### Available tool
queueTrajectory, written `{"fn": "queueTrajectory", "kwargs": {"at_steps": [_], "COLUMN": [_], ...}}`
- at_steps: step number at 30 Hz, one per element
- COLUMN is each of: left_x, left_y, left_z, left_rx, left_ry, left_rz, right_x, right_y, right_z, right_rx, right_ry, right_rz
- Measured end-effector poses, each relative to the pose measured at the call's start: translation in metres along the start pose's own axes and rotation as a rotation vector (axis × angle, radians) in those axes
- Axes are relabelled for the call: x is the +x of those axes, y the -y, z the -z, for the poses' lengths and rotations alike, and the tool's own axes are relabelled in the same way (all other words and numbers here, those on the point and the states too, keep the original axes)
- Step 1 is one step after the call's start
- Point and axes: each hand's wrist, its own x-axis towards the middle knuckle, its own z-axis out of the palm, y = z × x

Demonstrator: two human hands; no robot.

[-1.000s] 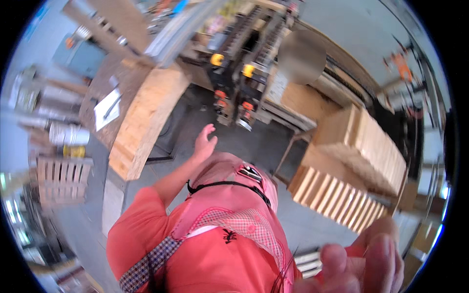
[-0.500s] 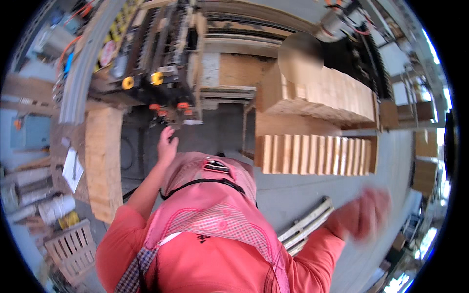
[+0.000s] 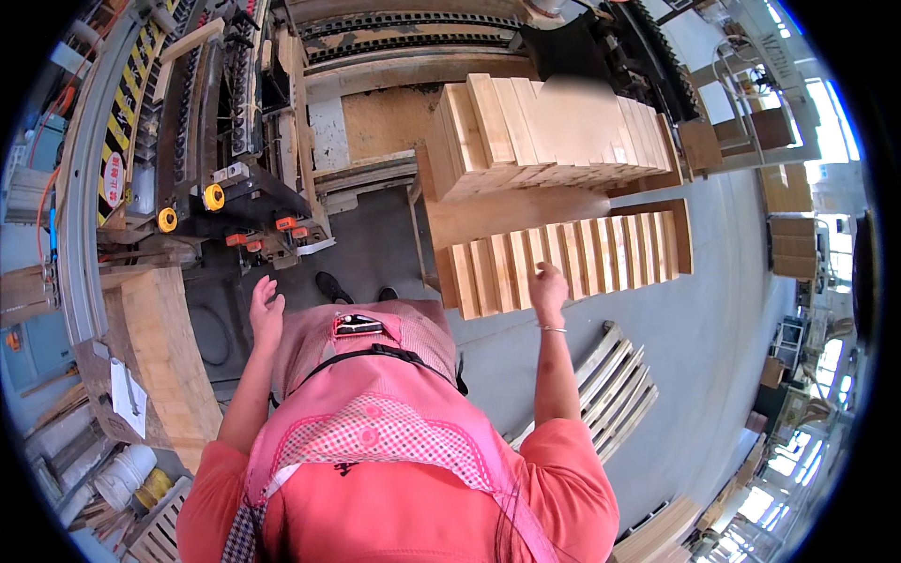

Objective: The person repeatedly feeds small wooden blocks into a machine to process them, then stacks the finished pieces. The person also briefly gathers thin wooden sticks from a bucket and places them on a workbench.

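Evidently, left hand (image 3: pixel 267 315), fingers apart; right hand (image 3: pixel 550 293), grip unclear, by one block row (image 3: pixel 601 255).

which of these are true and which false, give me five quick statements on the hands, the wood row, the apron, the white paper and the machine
1. The right hand is nearer the row of wooden pieces than the left hand is. True.
2. The left hand is clenched into a fist. False: it is open, and nothing shows in it.
3. The apron is pink. True.
4. The white paper lies on the floor. False: it lies on a brown bench top.
5. The machine has yellow knobs. True.
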Motion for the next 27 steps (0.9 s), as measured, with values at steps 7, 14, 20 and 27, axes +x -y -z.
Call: {"fn": "queueTrajectory", "kwargs": {"at_steps": [7,14,20,27], "left_x": [0.038,0.073,0.092,0.090], "left_y": [0.003,-0.012,-0.030,-0.073], "left_z": [0.004,0.025,0.045,0.070], "left_rx": [-0.010,-0.040,-0.106,-0.282], "left_ry": [0.083,0.133,0.164,0.110], "left_rz": [-0.035,-0.059,-0.125,-0.208], "right_x": [-0.044,-0.044,-0.045,-0.058], "right_y": [0.067,0.064,0.057,0.172], "right_z": [-0.055,-0.087,-0.086,-0.011], "right_rx": [-0.185,-0.362,-0.443,-0.019], "right_ry": [0.124,-0.057,-0.009,-0.113], "right_rz": [-0.152,-0.213,-0.255,0.108]}}
